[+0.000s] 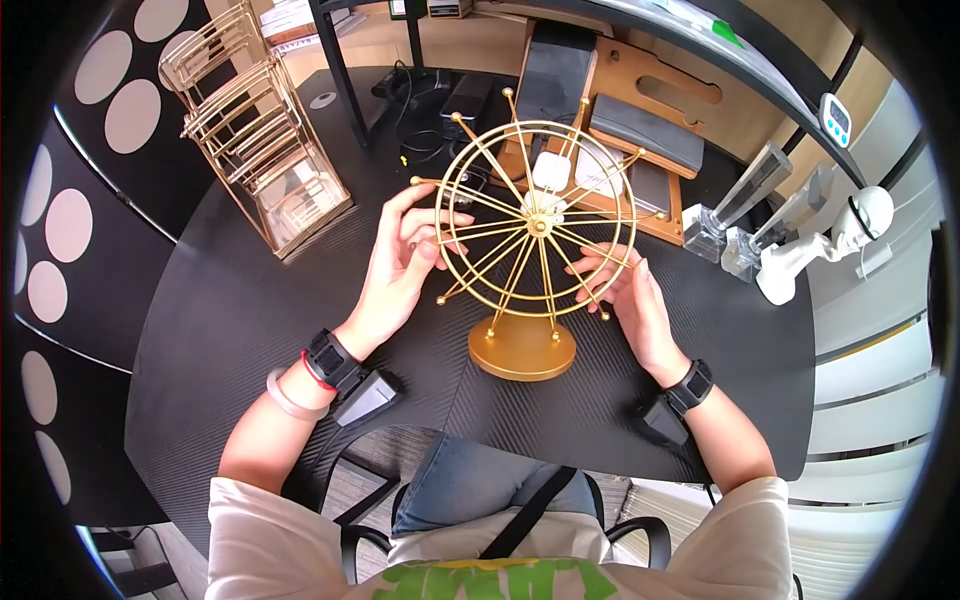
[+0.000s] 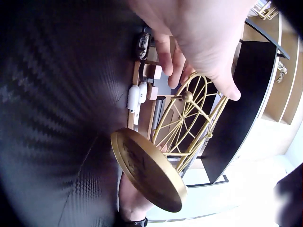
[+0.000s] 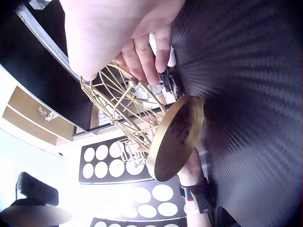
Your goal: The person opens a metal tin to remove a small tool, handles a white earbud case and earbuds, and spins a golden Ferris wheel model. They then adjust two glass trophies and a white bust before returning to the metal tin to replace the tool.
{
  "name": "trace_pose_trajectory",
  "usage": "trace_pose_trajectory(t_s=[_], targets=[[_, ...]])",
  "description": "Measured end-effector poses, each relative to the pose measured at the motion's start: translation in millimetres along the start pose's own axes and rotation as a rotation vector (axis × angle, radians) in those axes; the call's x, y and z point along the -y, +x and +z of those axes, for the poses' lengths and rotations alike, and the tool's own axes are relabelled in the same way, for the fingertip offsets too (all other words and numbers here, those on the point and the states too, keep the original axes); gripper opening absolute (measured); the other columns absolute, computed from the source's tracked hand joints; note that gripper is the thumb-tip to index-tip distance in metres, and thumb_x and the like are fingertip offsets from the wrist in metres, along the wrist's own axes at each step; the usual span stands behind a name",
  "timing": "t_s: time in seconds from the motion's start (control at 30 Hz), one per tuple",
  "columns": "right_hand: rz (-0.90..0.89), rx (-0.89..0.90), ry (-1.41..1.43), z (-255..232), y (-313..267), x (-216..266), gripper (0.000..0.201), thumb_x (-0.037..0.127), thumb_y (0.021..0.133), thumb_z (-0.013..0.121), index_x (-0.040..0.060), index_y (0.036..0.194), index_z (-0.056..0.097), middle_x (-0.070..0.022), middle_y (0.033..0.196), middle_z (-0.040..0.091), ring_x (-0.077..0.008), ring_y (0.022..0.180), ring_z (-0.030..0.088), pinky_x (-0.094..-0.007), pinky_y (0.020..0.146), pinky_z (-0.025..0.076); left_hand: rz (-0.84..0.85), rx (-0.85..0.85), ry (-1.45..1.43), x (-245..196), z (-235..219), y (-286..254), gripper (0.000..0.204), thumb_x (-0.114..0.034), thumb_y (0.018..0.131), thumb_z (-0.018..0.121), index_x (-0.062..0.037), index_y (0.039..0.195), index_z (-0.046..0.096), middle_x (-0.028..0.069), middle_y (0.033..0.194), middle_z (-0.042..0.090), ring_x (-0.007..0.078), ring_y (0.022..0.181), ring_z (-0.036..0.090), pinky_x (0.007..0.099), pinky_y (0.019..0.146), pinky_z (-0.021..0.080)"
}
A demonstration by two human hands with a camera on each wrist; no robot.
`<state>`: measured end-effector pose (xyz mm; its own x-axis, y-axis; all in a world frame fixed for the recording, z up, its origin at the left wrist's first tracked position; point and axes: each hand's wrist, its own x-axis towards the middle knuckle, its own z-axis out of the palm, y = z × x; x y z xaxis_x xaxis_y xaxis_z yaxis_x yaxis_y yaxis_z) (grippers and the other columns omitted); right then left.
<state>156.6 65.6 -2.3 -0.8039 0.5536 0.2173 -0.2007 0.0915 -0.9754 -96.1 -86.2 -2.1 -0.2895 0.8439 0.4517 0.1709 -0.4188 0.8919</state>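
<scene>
A gold Ferris wheel model (image 1: 540, 228), two wire rings with spokes ending in small balls, is held in front of the person. Its round base (image 1: 522, 350) is raised off the table, the underside showing in both wrist views. The left hand (image 1: 393, 262) grips the left side of the rings, thumb in front and fingers behind. On the lower right of the rings, the right hand (image 1: 640, 305) pinches the wire between thumb and fingers. In the right wrist view, the model's rings (image 3: 125, 101) lie close under the right thumb.
A gold wire rack (image 1: 265, 150) stands at the back left of the black table (image 1: 230, 330). Behind the wheel are a wooden organizer (image 1: 655, 85) and cables (image 1: 415, 125). Clear trophies (image 1: 740, 215) and a white figurine (image 1: 820, 250) stand at the right.
</scene>
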Motion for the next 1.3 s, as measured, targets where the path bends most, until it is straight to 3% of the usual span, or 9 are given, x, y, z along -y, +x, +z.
trace_pose_trajectory(t_s=[0.1,0.3,0.4,0.7,0.77,0.87,0.93,1.17,1.3], targets=[[-0.04,0.056,0.044,-3,0,-1,0.063,0.054,0.103,0.032,0.0042,0.141,0.04,-0.0169,0.116,0.063,-0.0144,0.089,0.06,-0.0269,0.074,0.049,-0.001,-0.058,-0.08,-3,3,0,0.105,-0.05,0.081,0.071,-0.0112,0.155,0.008,0.0111,0.114,0.063,0.015,0.094,0.064,0.0272,0.082,0.05],[-0.114,0.007,0.005,1,0,7,0.079,0.052,0.102,0.04,0.0172,0.156,-0.006,-0.0255,0.113,0.064,-0.0182,0.09,0.065,-0.0274,0.072,0.051,-0.023,0.024,-0.012,2,-8,1,0.108,-0.054,0.077,0.072,-0.0127,0.156,0.01,0.0095,0.111,0.065,0.0121,0.086,0.062,0.0257,0.081,0.05],[-0.15,0.009,-0.015,0,-1,5,0.082,0.052,0.101,0.042,0.02,0.156,-0.011,-0.0271,0.116,0.064,-0.019,0.088,0.067,-0.0273,0.073,0.052,-0.019,0.015,-0.023,0,-6,1,0.109,-0.054,0.077,0.072,-0.0146,0.156,0.009,0.0099,0.11,0.065,0.0126,0.085,0.062,0.0261,0.081,0.051],[-0.261,-0.053,-0.021,0,1,3,0.083,0.041,0.101,0.05,0.0221,0.156,-0.01,-0.0261,0.122,0.061,-0.014,0.078,0.064,-0.0285,0.075,0.054,0.042,-0.002,-0.076,4,-3,0,0.109,-0.042,0.074,0.079,-0.0161,0.156,0.011,0.0111,0.11,0.066,0.0127,0.08,0.063,0.0239,0.074,0.051],[-0.26,-0.061,-0.03,0,1,2,0.083,0.041,0.101,0.051,0.0222,0.156,-0.009,-0.0257,0.122,0.061,-0.0136,0.078,0.064,-0.0288,0.074,0.055,0.132,0.038,-0.023,5,-4,1,0.095,-0.034,0.084,0.075,-0.0158,0.155,0.014,0.0114,0.109,0.066,0.0123,0.08,0.063,0.0228,0.071,0.048],[-0.246,-0.066,-0.017,0,1,3,0.083,0.041,0.1,0.052,0.0221,0.156,-0.007,-0.0246,0.12,0.062,-0.0132,0.077,0.063,-0.029,0.075,0.055,0.021,-0.018,-0.039,3,-5,0,0.069,-0.036,0.099,0.056,-0.0119,0.153,0.02,0.0119,0.106,0.067,0.0115,0.079,0.062,0.023,0.071,0.047],[-0.235,-0.062,0.004,-1,1,3,0.083,0.042,0.1,0.052,0.0219,0.156,-0.007,-0.0239,0.118,0.062,-0.0132,0.077,0.063,-0.029,0.075,0.055,0.017,-0.008,-0.022,-4,-5,0,0.061,-0.049,0.105,0.03,-0.0056,0.148,0.028,0.0147,0.095,0.067,0.0154,0.078,0.062,0.0265,0.073,0.048],[-0.164,-0.091,0.017,1,1,6,0.086,0.047,0.099,0.052,0.0205,0.157,-0.006,-0.0218,0.115,0.063,-0.014,0.08,0.063,-0.0297,0.078,0.053,0.06,-0.03,0.093,-3,-5,-3,0.05,-0.041,0.107,0.032,-0.0027,0.136,0.048,0.0108,0.095,0.072,0.0093,0.077,0.06,0.023,0.072,0.045],[-0.176,-0.095,-0.011,-1,2,3,0.088,0.046,0.098,0.055,0.0209,0.157,-0.006,-0.02,0.111,0.065,-0.0158,0.085,0.063,-0.0312,0.083,0.052,0.113,-0.056,0.194,-2,-6,-1,0.048,-0.037,0.107,0.034,-0.0005,0.134,0.05,0.0117,0.122,0.06,0.0126,0.09,0.061,0.0249,0.075,0.047]])
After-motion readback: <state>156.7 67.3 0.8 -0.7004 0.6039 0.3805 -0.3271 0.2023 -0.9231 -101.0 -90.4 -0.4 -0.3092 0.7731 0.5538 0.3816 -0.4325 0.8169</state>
